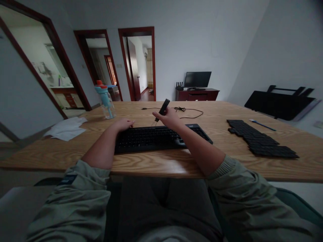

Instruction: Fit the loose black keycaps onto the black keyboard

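A black keyboard (148, 138) lies on the table in front of me; dark keys and small light marks show on it, though which keycaps are off is hard to make out. Above its back edge, my right hand (169, 118) is closed around a black keycap puller (164, 107), tilted, with thin wire prongs pointing down toward the keys. My left hand (124, 124) rests at the keyboard's back left corner, fingers curled against its edge. To the right, many loose black keycaps (254, 137) are laid out in staggered rows.
Behind the keyboard runs a black cable (194, 110), partly bundled. A blue-handled brush (263, 125) lies beyond the keycaps. At the left are white tissues (66, 128) and a clear bottle with a blue lid (105, 102). The wooden table's front edge (156, 173) is close to my lap.
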Tool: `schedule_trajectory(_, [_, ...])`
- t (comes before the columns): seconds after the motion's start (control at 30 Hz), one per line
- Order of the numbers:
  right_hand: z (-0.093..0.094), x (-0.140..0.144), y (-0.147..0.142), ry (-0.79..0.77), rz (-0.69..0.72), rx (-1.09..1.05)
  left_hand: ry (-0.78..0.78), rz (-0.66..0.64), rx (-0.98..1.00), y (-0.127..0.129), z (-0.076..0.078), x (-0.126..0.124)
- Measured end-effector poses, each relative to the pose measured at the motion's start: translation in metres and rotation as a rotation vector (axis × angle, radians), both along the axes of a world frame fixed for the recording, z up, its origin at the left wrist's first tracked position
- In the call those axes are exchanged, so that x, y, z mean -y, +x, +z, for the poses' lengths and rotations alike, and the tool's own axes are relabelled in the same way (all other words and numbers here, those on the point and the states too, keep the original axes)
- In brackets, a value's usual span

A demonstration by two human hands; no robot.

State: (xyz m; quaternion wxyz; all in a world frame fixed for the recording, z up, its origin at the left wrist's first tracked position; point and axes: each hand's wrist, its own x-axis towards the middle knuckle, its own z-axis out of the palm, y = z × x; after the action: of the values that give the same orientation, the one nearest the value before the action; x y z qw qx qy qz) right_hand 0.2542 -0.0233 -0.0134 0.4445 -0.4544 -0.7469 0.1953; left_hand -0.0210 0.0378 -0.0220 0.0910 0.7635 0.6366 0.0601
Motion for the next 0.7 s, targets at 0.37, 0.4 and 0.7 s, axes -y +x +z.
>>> schedule_trajectory(0.37, [-0.028, -0.014, 0.021, -0.043, -0.038, -0.019, 0.017, -0.077, 0.061, 0.031, -0.006, 0.018])
schedule_trajectory(0.4, [-0.028, -0.015, 0.024, -0.05, -0.046, -0.012, 0.006, -0.092, 0.063, 0.036, -0.007, 0.021])
schedule_trajectory(0.7, [-0.023, -0.012, 0.034, -0.028, -0.156, 0.125, 0.021, -0.181, 0.136, 0.029, -0.015, 0.013])
